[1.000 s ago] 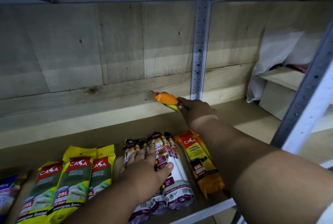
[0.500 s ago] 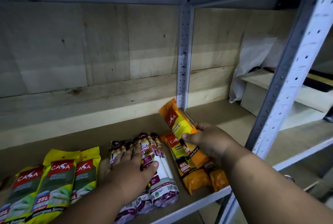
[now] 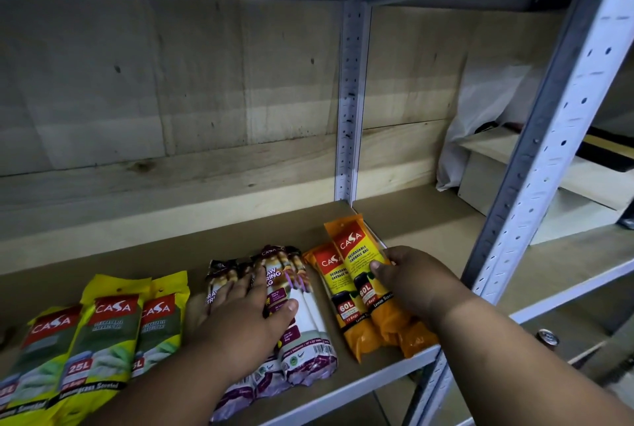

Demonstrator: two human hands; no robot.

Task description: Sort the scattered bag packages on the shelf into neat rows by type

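Observation:
On the brown shelf board (image 3: 240, 240) lie three groups of bag packages. Three yellow-green CASA 25L packs (image 3: 99, 333) sit side by side at the left. White and purple drawstring-bag packs (image 3: 308, 340) lie in the middle, and my left hand (image 3: 254, 319) rests flat on them. At the right lie two orange CASA 60L packs. My right hand (image 3: 408, 278) grips the right one (image 3: 356, 250), which lies beside and slightly over the other orange pack (image 3: 329, 274).
A grey perforated steel post (image 3: 555, 137) stands at the front right and another (image 3: 351, 100) at the back. Pale wooden boards form the back wall. On the neighbouring shelf are a white plastic bag (image 3: 480, 110) and wooden boxes (image 3: 549, 192).
My right hand has brought the orange pack from the back of the shelf forward and lowered it next to the other orange pack. The left hand has stayed on the drawstring packs.

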